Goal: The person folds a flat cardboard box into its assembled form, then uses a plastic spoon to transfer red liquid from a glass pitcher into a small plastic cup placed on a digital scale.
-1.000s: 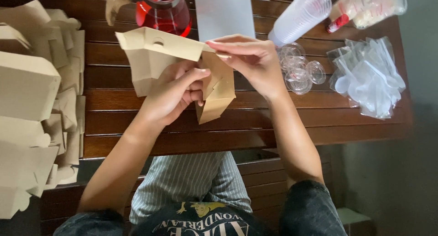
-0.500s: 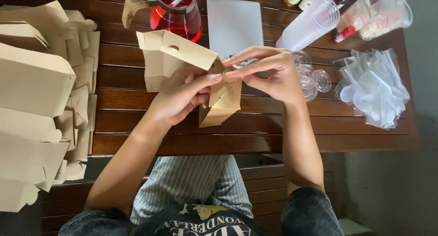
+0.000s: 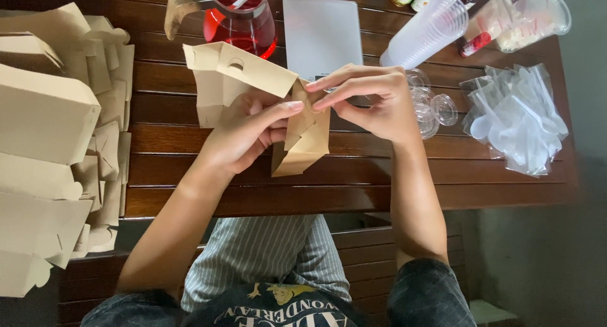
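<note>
Both hands on a half-folded brown cardboard box [image 3: 265, 105], held just above the dark slatted wooden worktop [image 3: 354, 181], centre of scene. Left hand [image 3: 243, 134] cups the box from the near side, fingers curled inside the fold, thumb along the flap edge. Right hand [image 3: 373, 102] pinches the box's right corner panel, forefinger and thumb closed narrow on the card. Lid flap with a round hole sticks up to the far left.

Left of scene: stack of flat and folded cardboard boxes [image 3: 57, 150]. Far side: glass jug of red drink [image 3: 243, 20], a grey flat tablet-like slab [image 3: 322, 33], stack of clear plastic cups [image 3: 423, 33], clear dome lids [image 3: 433, 105] just right of the right hand. Right: bag of white plastic spoons [image 3: 515, 115].

Risks, judged: corner tab looks only partly seated, so a loose pinch could let it spring back open; pushing hard could crease or tear the thin card at the fold; the raised lid flap sits near the jug, a wide swing could knock it and spill; right elbow movement could sweep the dome lids off the worktop
</note>
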